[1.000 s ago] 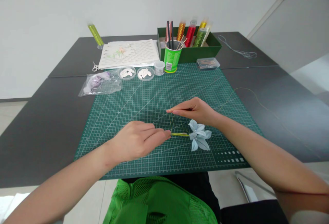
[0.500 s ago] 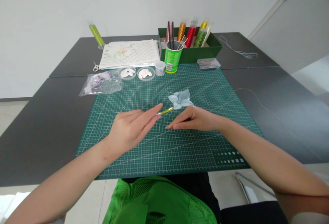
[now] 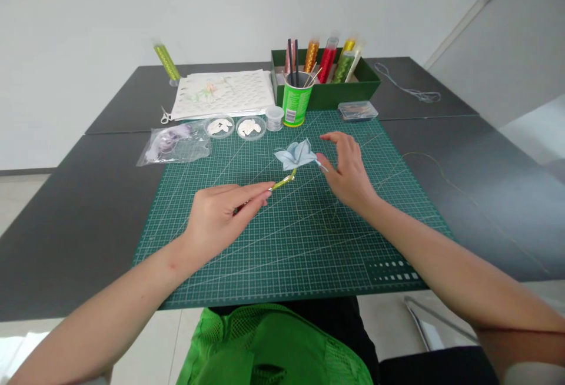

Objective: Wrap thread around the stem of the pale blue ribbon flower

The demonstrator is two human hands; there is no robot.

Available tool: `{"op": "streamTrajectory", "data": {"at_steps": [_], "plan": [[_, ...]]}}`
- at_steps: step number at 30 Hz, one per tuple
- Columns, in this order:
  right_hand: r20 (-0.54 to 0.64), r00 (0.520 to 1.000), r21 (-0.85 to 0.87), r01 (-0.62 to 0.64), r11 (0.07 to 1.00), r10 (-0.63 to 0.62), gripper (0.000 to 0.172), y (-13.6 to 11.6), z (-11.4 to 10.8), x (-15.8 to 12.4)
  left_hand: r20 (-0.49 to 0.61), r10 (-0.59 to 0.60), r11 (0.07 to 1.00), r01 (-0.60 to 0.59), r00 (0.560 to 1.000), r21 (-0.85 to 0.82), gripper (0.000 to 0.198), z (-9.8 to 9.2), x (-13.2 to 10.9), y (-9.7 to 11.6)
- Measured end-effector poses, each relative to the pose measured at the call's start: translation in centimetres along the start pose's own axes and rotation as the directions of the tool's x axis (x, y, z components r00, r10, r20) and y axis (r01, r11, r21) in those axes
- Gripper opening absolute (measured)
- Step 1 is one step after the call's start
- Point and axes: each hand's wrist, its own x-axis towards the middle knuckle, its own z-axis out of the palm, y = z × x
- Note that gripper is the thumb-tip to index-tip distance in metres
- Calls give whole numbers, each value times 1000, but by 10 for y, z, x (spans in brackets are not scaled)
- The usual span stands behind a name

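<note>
My left hand [image 3: 223, 211] pinches the yellow-green stem [image 3: 281, 183] of a pale blue artificial flower [image 3: 295, 155], holding it above the green cutting mat [image 3: 247, 255]. The bloom faces up at the stem's far end, with a thin pale bud-like tip poking out on its right. My right hand [image 3: 346, 170] is just to the right of the bloom, thumb and fingers apart. Its thumb is close to the pale tip; whether they touch I cannot tell. A fine yellowish thread [image 3: 333, 223] lies on the mat below.
Behind stand clear dishes of white petals [image 3: 250, 128], a green can [image 3: 295, 105] with sticks, and a green box [image 3: 324, 95] of thread spools. Left are a plastic bag [image 3: 174, 143], white scissors [image 3: 165, 116] and paper sheets [image 3: 247, 93]. A clear case [image 3: 357, 110] lies right.
My right hand has risen and its fingers have opened from a pinched shape. The flower has moved up and slightly left, its stem now looking bent near the bloom.
</note>
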Motion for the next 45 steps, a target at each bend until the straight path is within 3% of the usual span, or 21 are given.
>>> {"op": "streamTrajectory", "data": {"at_steps": [2, 4, 6, 8, 10, 11, 13, 16, 18, 20, 23, 26, 29, 36, 40, 45], "plan": [[94, 985, 1, 147, 989, -146, 38, -10, -1, -8, 3, 1, 1000, -1, 1000, -4, 17, 1, -1, 1], [254, 940, 140, 196, 971, -226, 39, -23, 0, -19, 10, 6, 1000, -6, 1000, -12, 18, 2, -1, 1], [404, 874, 347, 128, 929, -272, 41, -36, 2, -30, 12, 16, 1000, -15, 1000, -15, 18, 3, -2, 1], [482, 827, 520, -3, 854, -290, 40, -45, 4, -38, 3, 21, 1000, -21, 1000, -5, 18, 4, -3, 1], [487, 829, 563, -56, 824, -276, 36, -50, 5, -44, -17, 16, 1000, -16, 1000, 18, 18, 5, -3, 0], [463, 841, 537, -16, 843, -279, 34, -51, 5, -46, -28, 12, 1000, -11, 1000, 29, 17, 5, -4, 0], [373, 850, 441, 190, 877, -372, 27, -51, 3, -49, -44, 2, 999, 0, 999, 47, 18, 4, -4, 0], [248, 745, 303, 547, 780, -619, 22, -49, 1, -53, -49, -22, 998, 25, 999, 59, 19, 3, -3, -1], [209, 698, 264, 634, 727, -685, 23, -51, -2, -55, -48, -45, 997, 47, 998, 61, 19, 3, -3, -2], [202, 711, 317, 603, 732, -673, 22, -55, -7, -55, -38, -67, 995, 69, 997, 68, 20, 3, -3, -3], [279, 753, 491, 421, 763, -595, 18, -65, -16, -51, -21, -79, 993, 81, 997, 90, 21, 5, -3, -6], [388, 755, 602, 227, 765, -529, 18, -70, -25, -44, -15, -80, 992, 81, 997, 97, 21, 6, -2, -8], [408, 768, 665, 122, 737, -495, 17, -69, -31, -39, 0, -97, 990, 97, 995, 99, 22, 6, -2, -9], [461, 803, 574, 56, 817, -379, 21, -63, -47, -34, 85, -109, 992, 102, 990, 75, 28, 9, -2, -10], [417, 824, 571, 91, 816, -383, 20, -63, -50, -32, 155, -119, 990, 106, 981, 89, 25, 12, -3, -8], [316, 875, 588, 123, 799, -368, 15, -63, -52, -28, 301, 5, 990, -46, 954, 130, 22, 13, -6, -7]]}}
